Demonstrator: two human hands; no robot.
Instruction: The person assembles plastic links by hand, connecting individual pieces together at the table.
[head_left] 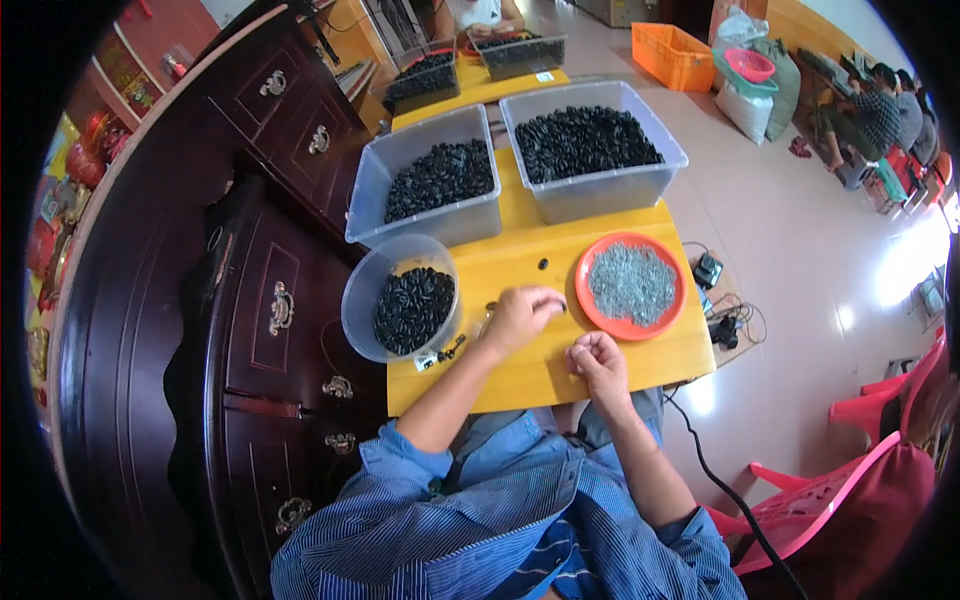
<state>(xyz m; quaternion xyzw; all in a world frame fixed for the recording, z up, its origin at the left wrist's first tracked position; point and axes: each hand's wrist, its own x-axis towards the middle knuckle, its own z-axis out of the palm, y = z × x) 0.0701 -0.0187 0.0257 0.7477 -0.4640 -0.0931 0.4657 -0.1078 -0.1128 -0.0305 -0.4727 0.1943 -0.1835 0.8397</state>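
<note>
My left hand [520, 318] reaches over the yellow table with thumb and fingers pinched together on a small black piece, of which only a dark bit shows at the fingertips. To its right and a little nearer, my right hand [600, 362] is closed, and whatever it may hold is hidden. One loose black oval piece [543, 264] lies on the table beyond my left hand. An orange-red plate [583, 318] heaped with small clear-grey pieces [632, 284] sits to the right. By my left forearm stands a round clear tub [358, 322] of black oval pieces [413, 310].
Two rectangular clear bins [470, 222] [610, 197] of black pieces stand at the table's far side. A few black pieces [450, 352] lie beside the tub. A dark wooden cabinet [255, 330] borders the left. A black cable [720, 480] and pink chair [800, 510] are at right; people sit farther off.
</note>
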